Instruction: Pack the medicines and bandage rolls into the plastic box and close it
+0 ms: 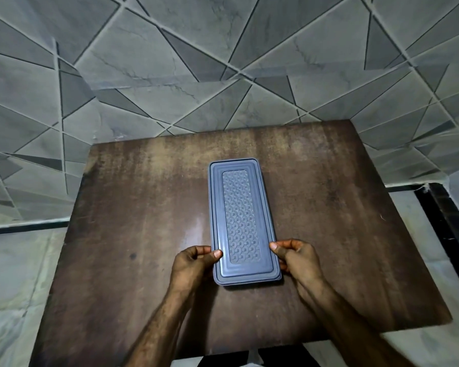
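A long blue-grey plastic box (240,218) lies in the middle of the table, its patterned lid on top and covering it fully. My left hand (194,263) grips the box's near left edge, thumb pressed on the lid's rim. My right hand (296,256) holds the near right edge the same way, thumb on the lid. The box's inside is hidden by the lid. No medicines or bandage rolls show anywhere in the head view.
The box rests on a worn brown wooden table (143,234). A grey tiled wall (223,62) rises just behind the table's far edge. Pale floor (11,274) lies to the left and right of the table.
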The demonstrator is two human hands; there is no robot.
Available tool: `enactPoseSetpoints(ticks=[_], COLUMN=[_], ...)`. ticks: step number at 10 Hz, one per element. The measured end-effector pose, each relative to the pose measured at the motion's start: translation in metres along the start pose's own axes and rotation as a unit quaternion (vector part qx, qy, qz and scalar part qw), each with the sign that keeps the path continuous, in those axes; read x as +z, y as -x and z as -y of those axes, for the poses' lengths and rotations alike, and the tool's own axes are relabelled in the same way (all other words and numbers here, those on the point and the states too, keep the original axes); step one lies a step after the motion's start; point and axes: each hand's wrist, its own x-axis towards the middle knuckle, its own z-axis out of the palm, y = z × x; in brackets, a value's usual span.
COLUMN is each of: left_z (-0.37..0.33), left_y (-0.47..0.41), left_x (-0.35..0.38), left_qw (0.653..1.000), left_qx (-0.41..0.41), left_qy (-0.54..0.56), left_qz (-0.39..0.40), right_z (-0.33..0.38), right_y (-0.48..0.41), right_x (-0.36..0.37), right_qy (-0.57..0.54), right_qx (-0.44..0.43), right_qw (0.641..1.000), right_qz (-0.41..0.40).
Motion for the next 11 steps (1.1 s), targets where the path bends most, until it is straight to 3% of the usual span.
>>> enactPoseSetpoints(ticks=[2,3,5,8,10,11], left_z=[0.011,0.016,0.022,0.024,0.021,0.018], left_y=[0.019,0.024,0.022,0.031,0.044,0.056], left_x=[-0.011,-0.011,-0.005,-0.005,0.004,0.015], left_qw=[0.996,0.996,0.999,1.0,0.99,0.965], left_qx=[-0.064,-0.072,-0.036,-0.001,0.072,0.129], left_qy=[0.017,0.028,-0.004,0.004,-0.1,-0.202], left_qz=[0.06,0.05,-0.001,0.004,-0.062,-0.109], right_z=[-0.005,-0.011,-0.015,-0.018,-0.018,-0.016], right_y=[0.02,0.023,0.021,0.025,0.028,0.029], right_x=[-0.019,-0.023,-0.017,-0.02,-0.026,-0.034], right_qy=[-0.028,-0.05,-0.025,-0.048,0.006,0.058], right_qx=[0.07,0.088,0.055,0.046,-0.005,-0.063], right_qw=[0.989,0.985,0.993,0.991,0.993,0.99], right_qz=[0.129,0.143,0.097,0.118,0.121,0.109])
